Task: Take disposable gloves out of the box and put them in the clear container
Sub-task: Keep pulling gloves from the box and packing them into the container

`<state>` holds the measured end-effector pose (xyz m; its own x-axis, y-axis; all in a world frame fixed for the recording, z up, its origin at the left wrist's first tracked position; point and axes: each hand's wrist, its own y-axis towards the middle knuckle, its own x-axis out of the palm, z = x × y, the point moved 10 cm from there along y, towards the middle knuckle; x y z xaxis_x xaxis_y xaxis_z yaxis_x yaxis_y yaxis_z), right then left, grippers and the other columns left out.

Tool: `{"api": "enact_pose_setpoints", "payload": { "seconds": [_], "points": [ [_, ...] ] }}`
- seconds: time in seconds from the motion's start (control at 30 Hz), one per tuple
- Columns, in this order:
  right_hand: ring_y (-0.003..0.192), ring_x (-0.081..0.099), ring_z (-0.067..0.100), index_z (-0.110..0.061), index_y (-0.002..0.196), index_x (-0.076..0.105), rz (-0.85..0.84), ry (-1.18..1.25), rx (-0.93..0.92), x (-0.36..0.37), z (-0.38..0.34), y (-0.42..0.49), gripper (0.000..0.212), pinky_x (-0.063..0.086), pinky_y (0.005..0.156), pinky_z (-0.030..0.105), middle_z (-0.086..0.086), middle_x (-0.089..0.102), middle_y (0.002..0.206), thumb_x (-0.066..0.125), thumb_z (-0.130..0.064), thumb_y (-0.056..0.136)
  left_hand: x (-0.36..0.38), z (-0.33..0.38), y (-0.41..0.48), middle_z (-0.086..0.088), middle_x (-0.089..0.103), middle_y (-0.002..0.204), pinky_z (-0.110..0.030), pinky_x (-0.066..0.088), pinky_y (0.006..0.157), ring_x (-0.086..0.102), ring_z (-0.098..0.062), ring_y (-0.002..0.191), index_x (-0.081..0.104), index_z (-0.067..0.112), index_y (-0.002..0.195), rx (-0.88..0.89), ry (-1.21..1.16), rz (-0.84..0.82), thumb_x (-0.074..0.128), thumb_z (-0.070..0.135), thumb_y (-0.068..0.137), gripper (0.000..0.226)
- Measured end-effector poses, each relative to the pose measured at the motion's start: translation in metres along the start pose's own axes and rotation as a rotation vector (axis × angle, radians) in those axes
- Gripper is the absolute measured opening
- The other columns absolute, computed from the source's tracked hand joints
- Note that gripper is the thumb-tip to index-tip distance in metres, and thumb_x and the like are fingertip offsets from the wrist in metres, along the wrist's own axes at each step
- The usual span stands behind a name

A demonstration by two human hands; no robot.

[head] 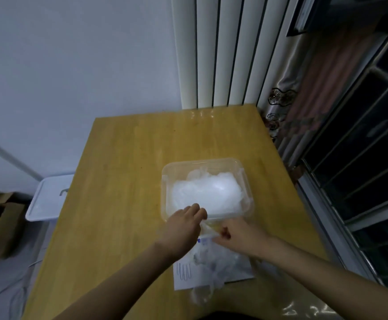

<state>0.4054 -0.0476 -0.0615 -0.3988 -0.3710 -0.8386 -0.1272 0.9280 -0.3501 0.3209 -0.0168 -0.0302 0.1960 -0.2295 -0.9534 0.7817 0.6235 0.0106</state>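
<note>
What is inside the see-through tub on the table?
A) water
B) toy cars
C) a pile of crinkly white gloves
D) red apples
C: the clear container holds a heap of whitish gloves, and the left hand and right hand pinch one more glove at its near edge.

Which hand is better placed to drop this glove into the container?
Probably left: the left hand is at the container rim, holding the glove; the right hand is back over the box.
</note>
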Motion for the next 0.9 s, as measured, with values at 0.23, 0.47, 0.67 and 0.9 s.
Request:
{"api": "enact_pose_setpoints", "payload": {
  "seconds": [0.23, 0.47, 0.67, 0.9],
  "points": [
    [0.073, 0.059, 0.014, -0.019, 0.077, 0.061, 0.049, 0.044, 0.062, 0.007, 0.011, -0.014, 0.021, 0.043, 0.063, 0.026, -0.001, 0.063, 0.076, 0.053, -0.028, 0.094, 0.066, -0.005, -0.05, -0.002, 0.038, 0.139, -0.032, 0.034, 0.096, 0.039, -0.022, 0.124, 0.033, 0.018, 0.14, -0.152, 0.122, -0.381, 0.051, 0.051, 0.09, 0.062],
    [0.059, 0.044, 0.001, -0.022, 0.065, 0.044, 0.133, 0.144, 0.096, -0.008, 0.015, -0.034, 0.033, 0.033, 0.054, 0.02, -0.01, 0.048, 0.064, 0.049, -0.023, 0.098, 0.091, -0.009, -0.063, -0.003, 0.026, 0.149, -0.037, 0.036, 0.102, 0.03, -0.023, 0.133, 0.025, 0.017, 0.144, -0.239, 0.13, -0.391, 0.059, 0.053, 0.084, 0.078],
    [0.065, 0.051, 0.012, -0.017, 0.08, 0.05, 0.336, 0.215, 0.137, -0.059, 0.022, -0.038, 0.021, 0.039, 0.058, 0.029, -0.01, 0.05, 0.068, 0.043, -0.017, 0.1, 0.095, -0.011, -0.062, -0.002, 0.029, 0.146, -0.036, 0.04, 0.1, 0.032, -0.021, 0.131, 0.026, 0.016, 0.144, -0.306, 0.1, -0.368, 0.06, 0.051, 0.085, 0.076],
    [0.068, 0.051, 0.011, -0.017, 0.084, 0.052, 0.455, 0.095, 0.102, -0.105, 0.019, -0.045, 0.017, 0.036, 0.054, 0.024, -0.009, 0.053, 0.074, 0.045, -0.016, 0.1, 0.068, -0.009, -0.057, -0.002, 0.041, 0.14, -0.031, 0.041, 0.095, 0.046, -0.019, 0.122, 0.041, 0.018, 0.135, -0.355, -0.048, -0.322, 0.053, 0.035, 0.094, 0.047]
  ]
}}
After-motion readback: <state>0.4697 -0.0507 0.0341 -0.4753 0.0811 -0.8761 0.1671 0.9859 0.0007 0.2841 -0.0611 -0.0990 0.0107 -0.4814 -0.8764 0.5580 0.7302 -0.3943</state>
